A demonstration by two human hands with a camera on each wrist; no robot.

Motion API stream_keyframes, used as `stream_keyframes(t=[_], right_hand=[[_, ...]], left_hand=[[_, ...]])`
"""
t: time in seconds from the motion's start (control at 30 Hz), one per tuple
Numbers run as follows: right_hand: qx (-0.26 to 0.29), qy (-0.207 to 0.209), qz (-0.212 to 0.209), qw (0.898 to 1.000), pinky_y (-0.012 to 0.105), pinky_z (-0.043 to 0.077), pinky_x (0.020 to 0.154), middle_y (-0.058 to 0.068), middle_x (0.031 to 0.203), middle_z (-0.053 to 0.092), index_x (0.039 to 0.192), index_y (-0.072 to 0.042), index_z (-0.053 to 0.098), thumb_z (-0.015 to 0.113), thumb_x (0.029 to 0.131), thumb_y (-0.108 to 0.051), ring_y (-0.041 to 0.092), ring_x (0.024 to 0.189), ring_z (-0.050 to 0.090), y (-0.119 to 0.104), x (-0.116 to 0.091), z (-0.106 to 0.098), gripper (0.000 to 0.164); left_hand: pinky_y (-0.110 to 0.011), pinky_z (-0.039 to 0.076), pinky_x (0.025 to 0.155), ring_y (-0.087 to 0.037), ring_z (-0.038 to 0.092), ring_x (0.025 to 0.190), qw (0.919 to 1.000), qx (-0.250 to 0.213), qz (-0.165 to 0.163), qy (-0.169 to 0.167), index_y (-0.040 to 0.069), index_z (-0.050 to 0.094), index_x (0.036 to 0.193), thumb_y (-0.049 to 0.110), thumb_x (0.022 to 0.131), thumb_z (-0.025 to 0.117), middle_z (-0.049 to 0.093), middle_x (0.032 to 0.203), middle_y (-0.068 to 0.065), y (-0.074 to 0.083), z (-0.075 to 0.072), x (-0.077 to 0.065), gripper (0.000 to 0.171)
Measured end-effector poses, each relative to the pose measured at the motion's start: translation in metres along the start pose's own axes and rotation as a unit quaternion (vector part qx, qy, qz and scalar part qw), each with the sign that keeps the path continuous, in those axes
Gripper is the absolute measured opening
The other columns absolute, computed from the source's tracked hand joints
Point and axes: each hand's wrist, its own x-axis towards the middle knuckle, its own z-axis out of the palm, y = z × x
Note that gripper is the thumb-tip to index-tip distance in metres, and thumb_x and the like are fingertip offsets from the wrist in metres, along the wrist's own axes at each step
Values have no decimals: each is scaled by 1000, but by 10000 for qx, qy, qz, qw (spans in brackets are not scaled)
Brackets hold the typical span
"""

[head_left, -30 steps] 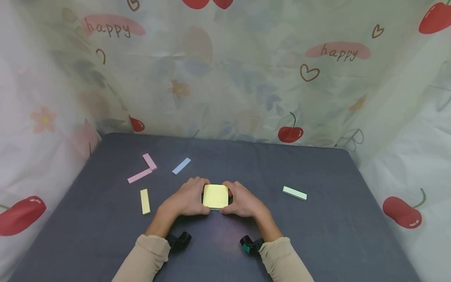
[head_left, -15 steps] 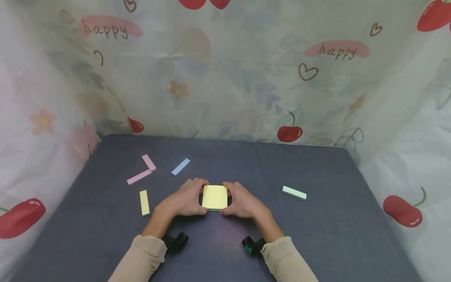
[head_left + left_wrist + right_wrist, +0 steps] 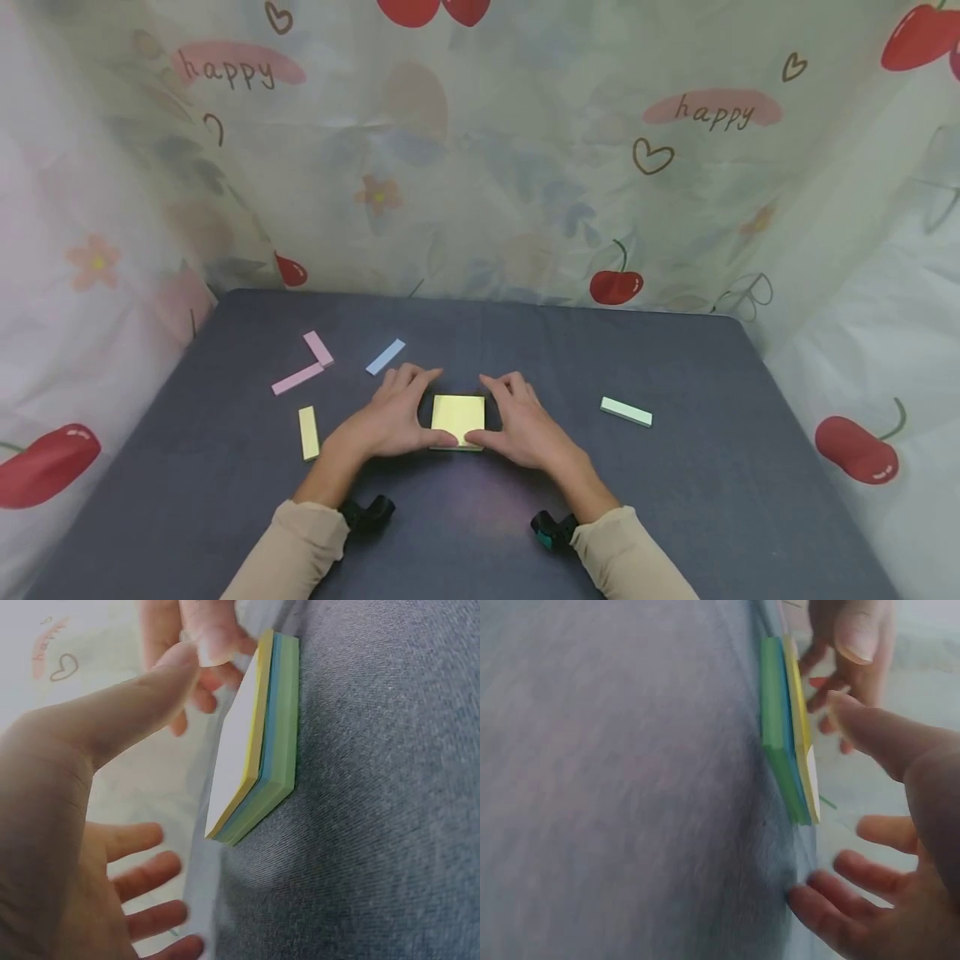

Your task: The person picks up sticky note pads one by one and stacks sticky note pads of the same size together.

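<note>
A square stack of sticky note pads (image 3: 458, 414) lies flat on the dark cloth in front of the person. Its layers show from the side in the left wrist view: yellow on top of the stack (image 3: 277, 720), then blue, then green underneath. The left hand (image 3: 392, 415) is spread at the stack's left side, its thumb over the near edge. On the other side, the right hand (image 3: 528, 423) mirrors it, thumb tip close to the left thumb. Both wrist views show the fingers apart from the stack (image 3: 787, 742).
Two pink strips (image 3: 297, 378) touch each other at the far left, with a blue strip (image 3: 386, 357) to their right. A yellow strip (image 3: 308, 433) lies beside the left forearm. Farther right is a pale green strip (image 3: 626, 412). Patterned curtains (image 3: 480, 167) surround the table.
Both hands have let go of the sticky note pads' sides; their fingers have straightened and lifted away. The stack stays in place on the cloth.
</note>
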Motion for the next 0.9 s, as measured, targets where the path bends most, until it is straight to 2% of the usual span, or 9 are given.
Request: stream_keyframes(t=[0.13, 0.23, 0.33, 0.47, 0.67, 0.9], right_hand=[[-429, 313, -1, 9986, 54, 45, 109, 11, 159, 33, 162, -21, 30, 70, 90, -59, 35, 146, 36, 4, -3, -2, 90], [-826, 480, 46, 9954, 60, 33, 119, 14, 167, 24, 164, -20, 24, 64, 91, -65, 42, 155, 24, 9, -5, -4, 95], [-1174, 586, 172, 9912, 65, 20, 123, 15, 171, 15, 165, -20, 16, 55, 92, -73, 46, 158, 14, 16, -6, -7, 99], [-1383, 677, 350, 9875, 69, 13, 123, 16, 173, 8, 166, -19, 11, 48, 92, -77, 48, 158, 7, 25, -9, -12, 101], [-1508, 658, 535, 9849, 71, 11, 122, 17, 173, 8, 166, -18, 12, 48, 92, -77, 48, 158, 6, 36, -14, -21, 100], [-1555, 700, 694, 9829, 72, 11, 121, 18, 172, 8, 165, -17, 13, 49, 93, -75, 49, 157, 7, 49, -20, -28, 100]], left_hand=[[-65, 31, 116, -36, 25, 152, 9993, 169, 220, 268, 23, 25, 163, 75, 73, 75, 29, 164, -7, 2, 1, 3, 116], [-68, 21, 120, -39, 10, 159, 9979, 308, 409, 407, 24, 18, 165, 77, 75, 73, 19, 170, -5, 5, 0, 7, 118], [-69, 15, 122, -42, 1, 160, 9957, 490, 572, 539, 26, 11, 166, 79, 76, 70, 11, 173, -4, 9, 0, 11, 120], [-70, 11, 123, -44, -1, 159, 9924, 752, 697, 683, 27, 9, 166, 80, 78, 66, 7, 174, -5, 14, 0, 18, 117], [-69, 11, 123, -41, -5, 160, 9885, 1126, 772, 643, 30, 4, 166, 84, 81, 57, 1, 175, -1, 24, 3, 28, 113], [-67, 10, 124, -40, -5, 160, 9867, 1164, 914, 666, 29, 8, 166, 81, 85, 56, 6, 174, -2, 42, 6, 39, 108]])
